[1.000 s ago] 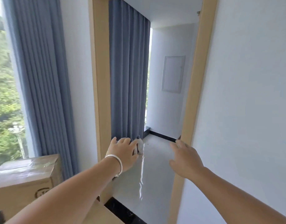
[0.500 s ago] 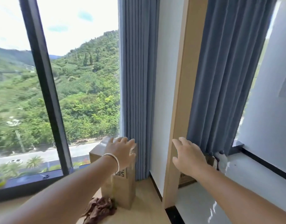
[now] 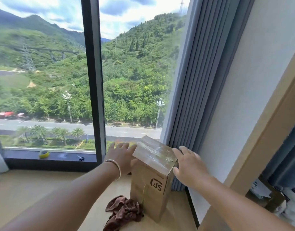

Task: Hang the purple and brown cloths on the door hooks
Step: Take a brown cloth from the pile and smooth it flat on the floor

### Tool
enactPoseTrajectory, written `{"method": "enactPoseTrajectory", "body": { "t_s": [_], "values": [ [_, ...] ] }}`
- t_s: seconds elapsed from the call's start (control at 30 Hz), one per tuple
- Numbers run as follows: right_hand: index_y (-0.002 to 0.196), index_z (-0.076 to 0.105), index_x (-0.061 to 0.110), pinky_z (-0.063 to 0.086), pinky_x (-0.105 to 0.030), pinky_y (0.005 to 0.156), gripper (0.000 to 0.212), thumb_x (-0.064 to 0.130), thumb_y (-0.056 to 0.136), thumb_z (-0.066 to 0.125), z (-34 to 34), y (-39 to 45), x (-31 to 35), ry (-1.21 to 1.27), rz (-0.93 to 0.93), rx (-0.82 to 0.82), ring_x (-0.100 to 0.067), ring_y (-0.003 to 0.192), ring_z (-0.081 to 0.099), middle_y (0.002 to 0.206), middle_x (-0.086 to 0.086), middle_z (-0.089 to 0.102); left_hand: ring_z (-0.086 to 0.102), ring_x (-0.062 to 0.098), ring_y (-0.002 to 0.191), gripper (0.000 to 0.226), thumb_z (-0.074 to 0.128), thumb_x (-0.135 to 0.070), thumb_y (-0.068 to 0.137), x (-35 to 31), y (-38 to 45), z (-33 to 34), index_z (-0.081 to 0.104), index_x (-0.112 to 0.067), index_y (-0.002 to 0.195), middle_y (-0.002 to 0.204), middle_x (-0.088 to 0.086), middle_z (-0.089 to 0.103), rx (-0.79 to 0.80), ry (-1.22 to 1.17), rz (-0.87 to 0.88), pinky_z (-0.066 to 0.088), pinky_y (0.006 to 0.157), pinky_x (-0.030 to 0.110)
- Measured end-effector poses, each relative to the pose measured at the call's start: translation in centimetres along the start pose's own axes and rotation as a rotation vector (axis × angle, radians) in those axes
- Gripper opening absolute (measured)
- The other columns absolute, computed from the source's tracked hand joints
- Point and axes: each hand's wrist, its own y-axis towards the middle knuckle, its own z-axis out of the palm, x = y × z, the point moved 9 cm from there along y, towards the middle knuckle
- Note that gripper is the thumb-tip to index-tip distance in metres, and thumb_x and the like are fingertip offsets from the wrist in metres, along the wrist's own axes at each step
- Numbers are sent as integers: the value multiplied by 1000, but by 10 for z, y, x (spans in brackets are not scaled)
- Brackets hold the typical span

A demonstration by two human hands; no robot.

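The brown cloth (image 3: 124, 212) lies crumpled on the floor against the cardboard box's (image 3: 151, 179) near-left foot. Above, left hand (image 3: 122, 157) and right hand (image 3: 189, 165) flank the box top, fingers spread, holding nothing.

From my feed I just see two bare forearms, no sleeves, and a thin silvery bangle (image 3: 117, 169) round the left wrist.
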Motion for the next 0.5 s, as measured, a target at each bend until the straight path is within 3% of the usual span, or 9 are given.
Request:
{"method": "enactPoseTrajectory", "body": {
  "t_s": [0.27, 0.5],
  "values": [
    [145, 27, 26, 25, -41, 114, 61, 36, 89, 49, 123, 141, 48, 9, -74, 221, -23, 136, 31, 151, -2, 29, 31, 20, 141, 61, 35, -56, 96, 100, 85, 129, 22, -29, 149, 151, 1, 37, 157, -48, -82, 18, 117, 49],
    [143, 31, 22, 31, -37, 108, 60, 37, 89, 51, 262, 186, 101, 47, -206, 400, -24, 132, 36, 146, -3, 34, 38, 22, 133, 59, 35, -55, 96, 147, 82, 266, 26, -28, 148, 147, 1, 40, 352, -65, -164, 25, 109, 44]
  ]
}}
